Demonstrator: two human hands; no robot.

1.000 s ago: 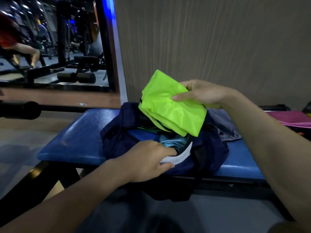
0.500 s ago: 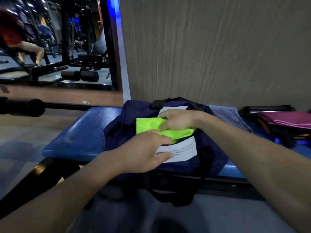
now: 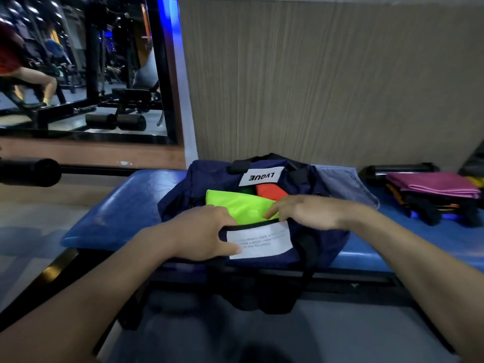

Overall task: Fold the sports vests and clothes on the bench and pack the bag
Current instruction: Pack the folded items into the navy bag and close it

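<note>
Navy bag (image 3: 327,239) w/ neon-green vest (image 3: 235,205), orange vest (image 3: 269,192) inside

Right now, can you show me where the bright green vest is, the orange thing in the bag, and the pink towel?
Bright green vest (image 3: 235,205): head view, middle of its folded top.
Orange thing (image 3: 269,193): head view, its visible top inside the bag.
Pink towel (image 3: 432,183): head view, middle of its top.

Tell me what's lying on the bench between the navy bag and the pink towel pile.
In the head view, a folded grey-blue garment lies on the bench, between the navy bag and the pink towel pile.
</note>
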